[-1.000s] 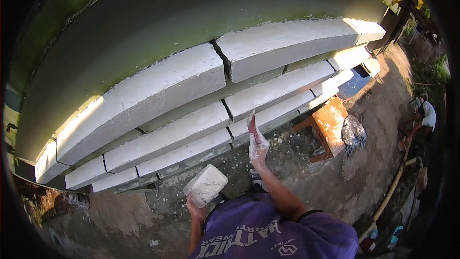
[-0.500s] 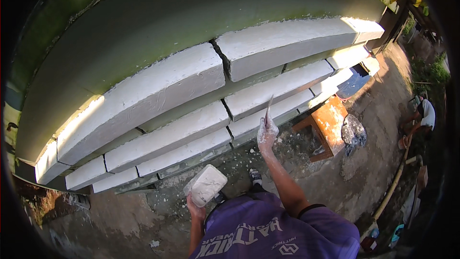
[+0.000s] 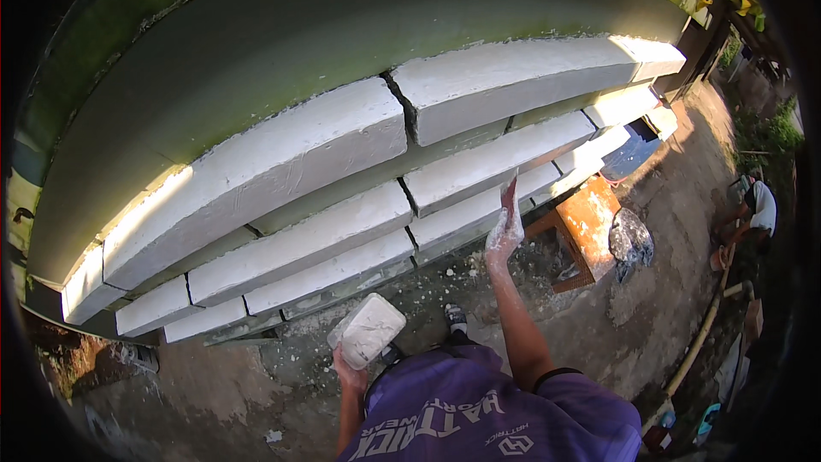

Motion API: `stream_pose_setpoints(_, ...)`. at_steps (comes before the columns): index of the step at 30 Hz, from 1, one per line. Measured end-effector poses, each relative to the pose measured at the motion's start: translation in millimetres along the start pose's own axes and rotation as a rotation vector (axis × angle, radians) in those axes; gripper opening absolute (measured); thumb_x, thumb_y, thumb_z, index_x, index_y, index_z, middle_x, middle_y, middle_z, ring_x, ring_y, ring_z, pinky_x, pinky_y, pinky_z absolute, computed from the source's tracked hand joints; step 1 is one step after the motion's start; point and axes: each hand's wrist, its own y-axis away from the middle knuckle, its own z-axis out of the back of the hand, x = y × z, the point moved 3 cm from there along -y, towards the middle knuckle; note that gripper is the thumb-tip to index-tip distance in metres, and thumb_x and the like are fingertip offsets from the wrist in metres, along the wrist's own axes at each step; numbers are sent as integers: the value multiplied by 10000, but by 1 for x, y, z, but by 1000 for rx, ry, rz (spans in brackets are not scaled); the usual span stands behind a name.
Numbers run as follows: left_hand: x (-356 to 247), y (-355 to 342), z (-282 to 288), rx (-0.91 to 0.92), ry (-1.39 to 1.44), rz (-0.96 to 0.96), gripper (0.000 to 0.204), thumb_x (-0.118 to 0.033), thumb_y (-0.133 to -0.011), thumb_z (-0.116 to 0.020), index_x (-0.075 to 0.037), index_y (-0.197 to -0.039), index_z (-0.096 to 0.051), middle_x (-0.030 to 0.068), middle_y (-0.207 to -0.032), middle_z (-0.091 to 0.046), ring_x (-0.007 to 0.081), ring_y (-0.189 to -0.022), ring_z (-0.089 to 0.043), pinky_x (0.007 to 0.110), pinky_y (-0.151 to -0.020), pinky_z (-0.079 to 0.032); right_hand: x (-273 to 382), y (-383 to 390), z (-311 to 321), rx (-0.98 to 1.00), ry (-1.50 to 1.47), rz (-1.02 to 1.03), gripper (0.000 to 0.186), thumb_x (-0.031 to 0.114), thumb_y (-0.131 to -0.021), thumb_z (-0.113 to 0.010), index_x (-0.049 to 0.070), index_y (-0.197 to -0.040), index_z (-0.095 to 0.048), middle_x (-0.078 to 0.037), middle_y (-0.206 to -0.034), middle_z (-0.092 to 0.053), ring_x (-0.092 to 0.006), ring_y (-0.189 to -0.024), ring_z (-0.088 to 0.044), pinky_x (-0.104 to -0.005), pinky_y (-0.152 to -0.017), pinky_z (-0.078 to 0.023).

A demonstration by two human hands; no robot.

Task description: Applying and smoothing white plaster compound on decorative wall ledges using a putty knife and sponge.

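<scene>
In my left hand (image 3: 349,373) is a small rectangular white tub (image 3: 369,330), smeared with white paste, held low at my front. My right hand (image 3: 505,238), coated in white, is closed around a thin putty knife (image 3: 510,194) whose blade points up toward the wall. Behind the blade run stepped white blocks: a lower ledge (image 3: 329,272), a middle ledge (image 3: 500,158) and a top ledge (image 3: 282,167), split by dark vertical gaps. Whether the blade touches the ledge I cannot tell.
An orange stool (image 3: 590,214) lies right of my right hand, beside a dark crumpled plastic bag (image 3: 631,239). A blue container (image 3: 629,152) stands by the ledges' far right end. At the far right another person (image 3: 759,205) bends over. A long pole (image 3: 697,346) lies on the ground.
My right hand has moved right with the putty knife, whose blade now stands more upright. My left hand and the tub stay where they were.
</scene>
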Motion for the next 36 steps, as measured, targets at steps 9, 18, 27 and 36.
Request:
stream_pose_setpoints(9,1,-4,4,2,-25,-28,526,-454,-942,-383,-78,-1288,-508,86,-1224,-596,261,-1090,-602,417,-905,-498,-77,-8,-7,30,138,-148,388,5,-890,-536,6,-1278,-562,-193,-869,-668,-169,-697,-577,-336,-666,-476)
stream_pose_setpoints(18,3,-11,4,53,6,5,494,-402,-935,-449,-74,-1302,-499,80,-1263,-578,260,-1159,-558,412,-982,-439,-12,88,-2,566,-86,-243,308,47,-925,-518,-27,-1213,-596,-147,-1005,-697,-135,-878,-632,-290,-785,-497)
stream_pose_setpoints(27,2,-10,-1,88,22,-3,496,-399,-950,-414,-56,-1297,-501,88,-1249,-589,258,-1145,-568,386,-984,-440,-38,-18,6,67,33,-217,413,-46,-889,-480,-45,-1300,-524,-172,-1271,-594,-195,-1141,-581,-325,-975,-426)
stream_pose_setpoints(36,6,-12,1,88,-14,50,504,-404,-955,-402,-57,-1308,-491,97,-1277,-569,264,-1165,-558,405,-989,-439,2,91,-20,504,55,-283,392,-45,-871,-541,-49,-1262,-553,-14,-851,-614,-34,-690,-456,-209,-592,-419)
